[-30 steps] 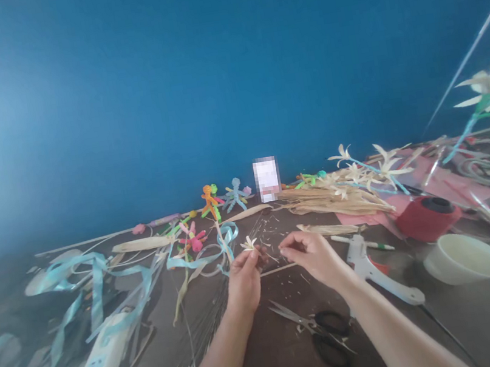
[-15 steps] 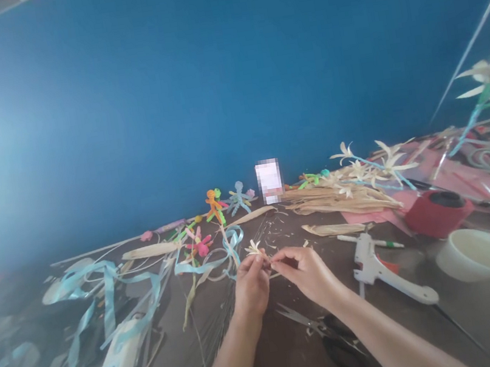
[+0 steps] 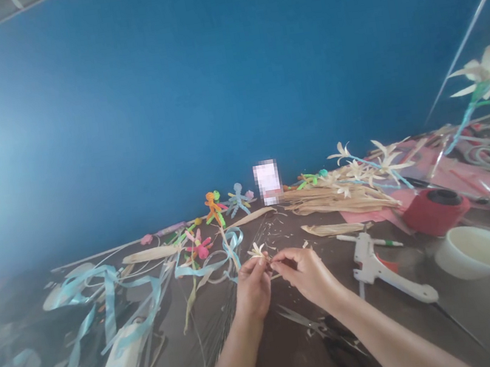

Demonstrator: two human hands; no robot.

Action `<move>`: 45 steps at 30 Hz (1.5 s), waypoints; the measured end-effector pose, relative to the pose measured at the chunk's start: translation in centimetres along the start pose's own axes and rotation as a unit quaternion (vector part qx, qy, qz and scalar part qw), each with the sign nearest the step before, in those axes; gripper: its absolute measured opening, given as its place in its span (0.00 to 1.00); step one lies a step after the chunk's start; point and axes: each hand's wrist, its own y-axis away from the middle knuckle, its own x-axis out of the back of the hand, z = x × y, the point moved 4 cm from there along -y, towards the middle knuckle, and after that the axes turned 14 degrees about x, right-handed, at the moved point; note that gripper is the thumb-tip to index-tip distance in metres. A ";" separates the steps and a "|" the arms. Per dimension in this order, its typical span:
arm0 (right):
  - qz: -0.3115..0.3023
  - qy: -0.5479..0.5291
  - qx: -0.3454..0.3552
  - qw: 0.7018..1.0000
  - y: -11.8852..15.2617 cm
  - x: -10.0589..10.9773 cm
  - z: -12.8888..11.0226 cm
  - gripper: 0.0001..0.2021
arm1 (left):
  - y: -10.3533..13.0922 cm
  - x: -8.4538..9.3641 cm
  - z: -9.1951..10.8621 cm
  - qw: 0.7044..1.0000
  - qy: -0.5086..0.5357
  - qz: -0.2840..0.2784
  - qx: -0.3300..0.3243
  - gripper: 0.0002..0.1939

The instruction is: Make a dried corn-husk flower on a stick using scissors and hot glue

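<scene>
Brown tabletop (image 3: 281, 362), spiky cream flower (image 3: 257, 251) in pinched left grip (image 3: 264, 261), right grip (image 3: 274, 261) closed alongside.

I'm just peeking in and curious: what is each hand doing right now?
Left hand: closed, pinching a small pale flower.
Right hand: fingertips pinched together at the flower's base; whether they grip it, I can't tell.

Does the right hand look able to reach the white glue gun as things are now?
Probably yes: nothing seems to cover the glue gun beside the right forearm, but the right hand is busy beside the small flower.
</scene>
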 end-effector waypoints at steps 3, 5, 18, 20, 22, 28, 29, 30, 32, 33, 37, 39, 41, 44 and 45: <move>0.004 0.001 0.001 1.000 0.0 0.0 0.0 0.10 | 0.0 0.0 0.0 1.000 0.003 -0.009 -0.003 0.02; 0.004 0.003 0.003 1.000 -0.1 0.1 0.1 0.09 | -0.1 0.0 0.0 1.000 0.006 -0.022 -0.003 0.02; 0.004 0.012 0.000 1.000 0.0 0.1 0.1 0.09 | -0.1 0.2 -0.1 1.000 0.002 -0.001 0.006 0.03; 0.004 0.010 0.000 1.000 0.0 0.1 0.1 0.09 | -0.1 0.1 -0.1 1.000 0.003 -0.002 0.007 0.03; 0.005 0.009 0.002 1.000 0.0 0.1 0.0 0.09 | -0.1 0.2 -0.1 1.000 0.003 0.003 0.006 0.03; 0.004 0.020 0.003 1.000 0.0 0.1 -0.1 0.09 | -0.2 0.3 -0.2 1.000 0.010 -0.010 -0.003 0.03; 0.003 0.022 0.001 1.000 0.0 0.1 -0.1 0.09 | -0.2 0.3 -0.2 1.000 0.011 -0.013 -0.003 0.03; 0.002 0.023 0.000 1.000 0.0 0.1 -0.1 0.09 | -0.2 0.3 -0.1 1.000 0.012 -0.015 -0.004 0.02; 0.002 0.023 0.000 1.000 0.0 0.1 0.0 0.09 | -0.2 0.2 -0.1 1.000 0.013 -0.019 -0.003 0.02; 0.002 0.021 0.002 1.000 0.0 0.1 0.0 0.09 | -0.2 0.2 -0.1 1.000 0.013 -0.019 -0.002 0.02; 0.002 0.020 0.009 1.000 0.0 0.0 -0.1 0.09 | -0.2 0.3 -0.1 1.000 0.002 -0.003 0.004 0.03; 0.004 0.020 0.008 1.000 0.1 0.0 -0.1 0.09 | -0.2 0.3 -0.2 1.000 -0.003 -0.001 0.004 0.03; 0.004 0.018 0.006 1.000 0.1 0.0 -0.1 0.09 | -0.2 0.4 -0.2 1.000 -0.001 -0.004 0.002 0.03; 0.004 0.021 0.007 1.000 0.1 0.0 0.0 0.10 | -0.2 0.4 -0.3 1.000 0.004 -0.008 -0.001 0.03; 0.005 0.024 0.007 1.000 0.1 0.0 0.1 0.10 | -0.2 0.4 -0.3 1.000 0.006 -0.009 -0.002 0.03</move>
